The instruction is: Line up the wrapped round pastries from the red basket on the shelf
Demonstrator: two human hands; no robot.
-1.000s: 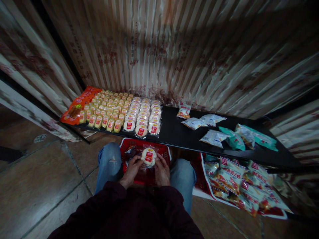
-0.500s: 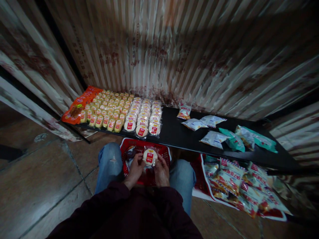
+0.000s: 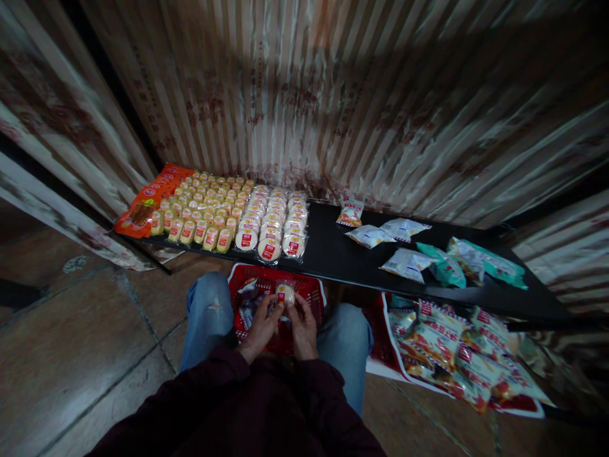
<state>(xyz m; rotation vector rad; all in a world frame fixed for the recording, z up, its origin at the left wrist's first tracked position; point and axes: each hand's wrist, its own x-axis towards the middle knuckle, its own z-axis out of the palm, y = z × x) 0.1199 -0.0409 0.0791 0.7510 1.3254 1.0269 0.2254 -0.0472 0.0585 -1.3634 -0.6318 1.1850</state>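
Between my knees, a round white wrapped cracker (image 3: pixel 285 293) with a red label is held in both hands above a red basket (image 3: pixel 311 289). My left hand (image 3: pixel 262 322) grips its left lower edge, fingers closed. Opposite it, my right hand (image 3: pixel 303 322) pinches the right lower edge. Inside the basket lie more packets, partly hidden by my hands. On the black shelf (image 3: pixel 328 247) ahead stand rows of the same round wrapped crackers (image 3: pixel 270 231). Left of them are rows of small yellow wrapped cakes (image 3: pixel 202 212).
An orange bag (image 3: pixel 145 203) lies at the shelf's left end. White packets (image 3: pixel 406 263) and teal packets (image 3: pixel 497 266) lie on its right half. Below right, a second basket (image 3: pixel 399 365) is heaped with snack bags (image 3: pixel 440 336). A striped curtain (image 3: pixel 285 95) hangs behind.
The wrapped cracker has tilted and risen slightly, showing less of its face. My hands have turned with it and sit closer together. Things on the shelf look unchanged.
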